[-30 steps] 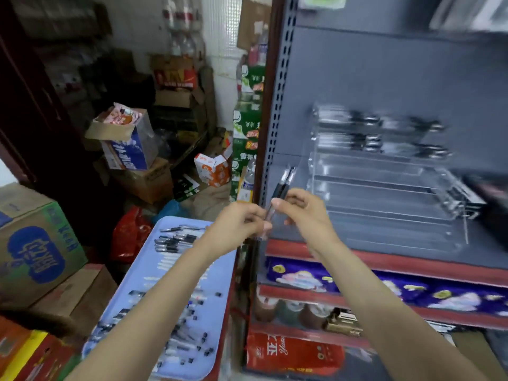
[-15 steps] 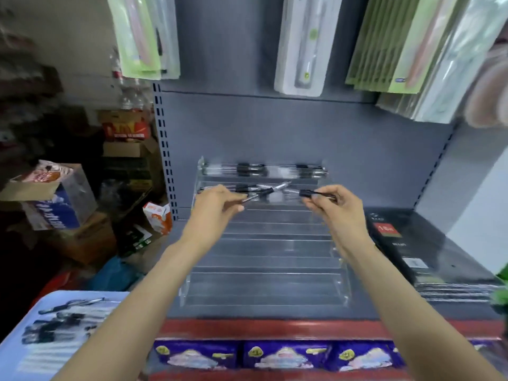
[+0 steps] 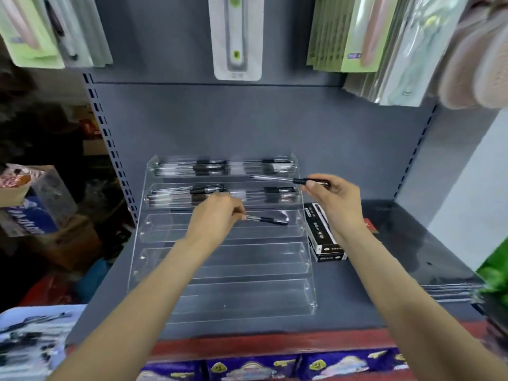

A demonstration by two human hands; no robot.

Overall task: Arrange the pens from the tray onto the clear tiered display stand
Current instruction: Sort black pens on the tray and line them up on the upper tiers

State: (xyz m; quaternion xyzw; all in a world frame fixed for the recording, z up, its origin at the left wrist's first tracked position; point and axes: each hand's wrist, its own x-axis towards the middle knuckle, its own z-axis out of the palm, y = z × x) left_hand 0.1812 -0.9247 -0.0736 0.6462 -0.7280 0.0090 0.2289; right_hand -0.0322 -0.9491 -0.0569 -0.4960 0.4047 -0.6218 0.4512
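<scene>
Left fingers: curled, pinching the clear end of a slim clear-barrelled pen with a black grip [image 3: 266,220]; the left hand [image 3: 217,218] hangs over the third step from the top; its pen lies level, pointing right, low over that step; whether it touches the plastic I cannot tell.
Right fingers: thumb and forefinger pinch the black grip end of a second clear pen with a black grip [image 3: 277,178]; the right hand [image 3: 334,199] is at the stand's right edge; its pen points left, level, between the top step and the second.
Stand: the clear acrylic tiered display stand [image 3: 220,298] sits on the grey metal shelf [image 3: 371,312]; its top two steps carry rows of laid pens [image 3: 209,167], end to end across the width; the three lower steps show bare plastic.
Beside the stand: a black and white pen box [image 3: 324,237] stands just right of it, near the right wrist.
Tray: the pale blue plastic tray [image 3: 41,314] is at the lower left, well apart from the stand; blurred loose pens [image 3: 30,339] lie on it.
Above: packaged goods in green card [image 3: 354,31] hang over the shelf.
</scene>
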